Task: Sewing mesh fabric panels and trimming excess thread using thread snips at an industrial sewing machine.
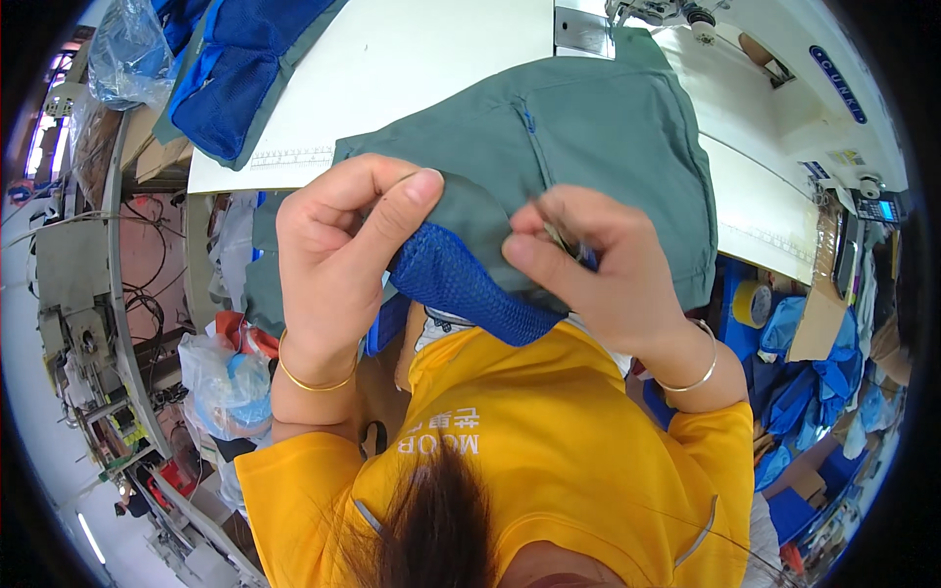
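My left hand [338, 260] pinches the near edge of a grey-green garment piece [588, 137], thumb on top of a rounded flap. My right hand [598, 265] grips the same edge a little to the right, fingers curled around the fabric and a small dark bit I cannot make out. Blue mesh lining [456, 284] hangs out from under the flap between both hands. The rest of the garment lies spread on the white sewing table [421, 59], with a short blue stitch mark near its middle seam.
A sewing machine [784, 88] stands at the far right of the table. More blue and grey-green pieces [235, 69] are piled at the far left. A yellow tape roll [753, 304] and blue fabric scraps [823, 372] lie to the right, plastic bags [225, 382] to the left.
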